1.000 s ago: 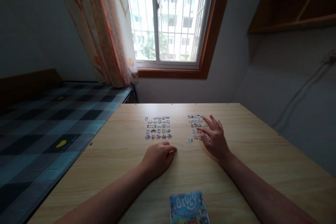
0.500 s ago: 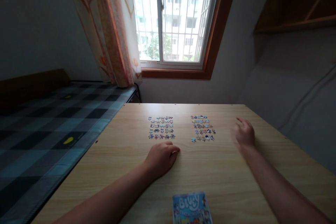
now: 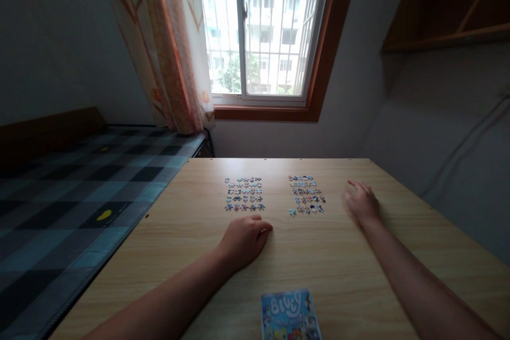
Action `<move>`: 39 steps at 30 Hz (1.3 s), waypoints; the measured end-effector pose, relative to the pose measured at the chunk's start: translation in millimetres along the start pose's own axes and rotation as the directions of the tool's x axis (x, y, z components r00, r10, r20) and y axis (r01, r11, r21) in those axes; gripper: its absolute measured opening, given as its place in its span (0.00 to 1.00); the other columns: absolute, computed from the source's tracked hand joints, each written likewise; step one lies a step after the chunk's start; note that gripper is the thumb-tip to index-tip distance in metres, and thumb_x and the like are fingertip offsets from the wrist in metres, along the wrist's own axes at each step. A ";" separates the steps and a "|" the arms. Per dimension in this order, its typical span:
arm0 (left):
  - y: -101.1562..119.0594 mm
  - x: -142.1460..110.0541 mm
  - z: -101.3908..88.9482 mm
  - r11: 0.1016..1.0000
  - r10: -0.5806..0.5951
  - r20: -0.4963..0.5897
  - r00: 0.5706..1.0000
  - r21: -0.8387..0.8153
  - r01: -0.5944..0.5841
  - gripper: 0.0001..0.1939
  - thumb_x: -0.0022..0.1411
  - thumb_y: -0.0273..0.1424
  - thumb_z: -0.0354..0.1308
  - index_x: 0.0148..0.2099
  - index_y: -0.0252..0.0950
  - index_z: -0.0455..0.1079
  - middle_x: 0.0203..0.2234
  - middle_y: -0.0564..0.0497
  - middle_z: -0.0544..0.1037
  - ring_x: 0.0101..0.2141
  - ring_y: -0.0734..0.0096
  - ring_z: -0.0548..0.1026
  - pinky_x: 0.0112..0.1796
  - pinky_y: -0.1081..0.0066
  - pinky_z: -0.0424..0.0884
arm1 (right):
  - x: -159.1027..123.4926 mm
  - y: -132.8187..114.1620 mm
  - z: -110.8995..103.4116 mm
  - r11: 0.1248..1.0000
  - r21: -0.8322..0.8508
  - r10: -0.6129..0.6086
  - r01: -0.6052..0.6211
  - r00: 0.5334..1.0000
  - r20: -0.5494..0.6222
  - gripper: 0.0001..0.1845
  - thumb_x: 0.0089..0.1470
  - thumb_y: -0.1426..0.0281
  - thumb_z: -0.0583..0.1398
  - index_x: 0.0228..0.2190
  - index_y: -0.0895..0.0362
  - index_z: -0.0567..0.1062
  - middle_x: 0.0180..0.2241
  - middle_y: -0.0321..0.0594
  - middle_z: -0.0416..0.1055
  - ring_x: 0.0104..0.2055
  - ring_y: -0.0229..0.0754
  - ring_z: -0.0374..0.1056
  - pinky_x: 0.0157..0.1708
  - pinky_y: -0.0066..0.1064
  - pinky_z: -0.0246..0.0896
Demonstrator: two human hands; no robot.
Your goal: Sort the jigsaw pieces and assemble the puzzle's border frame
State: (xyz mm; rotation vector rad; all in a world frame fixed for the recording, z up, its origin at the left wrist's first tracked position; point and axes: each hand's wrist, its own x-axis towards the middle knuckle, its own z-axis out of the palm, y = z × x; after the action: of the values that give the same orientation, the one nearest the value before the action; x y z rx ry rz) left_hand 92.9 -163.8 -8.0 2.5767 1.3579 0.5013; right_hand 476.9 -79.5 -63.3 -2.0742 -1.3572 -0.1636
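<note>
Small jigsaw pieces lie in two blocks of rows on the wooden table, a left block (image 3: 245, 191) and a right block (image 3: 306, 194). My left hand (image 3: 246, 236) rests on the tabletop just below the left block, fingers curled in and thumb against them; no piece shows in it. To the right of the right block, apart from it, is my right hand (image 3: 362, 203), slightly blurred. Its index finger reaches forward and the others bend loosely, with nothing visible between them. A light-blue piece (image 3: 292, 212) lies at the right block's lower left corner.
A blue box (image 3: 290, 314) marked "Bluey" lies at the table's near side. The wooden table (image 3: 191, 239) reaches toward the window wall. A bed (image 3: 99, 196) with a checked cover adjoins it on the left. Shelving (image 3: 446, 16) hangs at upper right.
My right hand has moved left, a little closer to the right block of pieces. My left hand and the pieces stay where they were. The view has shifted slightly.
</note>
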 end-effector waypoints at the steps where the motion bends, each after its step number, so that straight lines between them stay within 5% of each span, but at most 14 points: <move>1: -0.1 0.0 0.1 1.000 -0.003 0.001 1.000 0.001 0.003 0.14 0.67 0.31 0.53 0.40 0.45 0.81 0.32 0.51 0.80 0.33 0.68 0.77 0.35 0.71 0.68 | -0.3 -0.6 -0.3 1.000 -0.003 0.002 -0.002 1.000 0.004 0.25 0.55 0.65 0.55 0.52 0.56 0.76 0.57 0.45 0.72 0.60 0.54 0.63 0.61 0.43 0.57; 39: 3.1 0.1 -2.1 1.000 -0.006 0.023 1.000 0.003 0.006 0.14 0.67 0.32 0.52 0.40 0.43 0.81 0.32 0.50 0.80 0.34 0.67 0.78 0.36 0.71 0.69 | -4.2 -6.3 -6.9 0.999 -0.042 0.000 0.004 0.996 0.092 0.21 0.54 0.68 0.56 0.47 0.51 0.80 0.55 0.43 0.74 0.58 0.51 0.65 0.57 0.43 0.60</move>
State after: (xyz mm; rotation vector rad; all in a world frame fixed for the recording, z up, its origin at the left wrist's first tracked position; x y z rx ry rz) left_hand 94.5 -165.4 -5.1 2.5720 1.3601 0.4679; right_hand 471.2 -85.1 -56.9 -2.1391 -1.4212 -0.0996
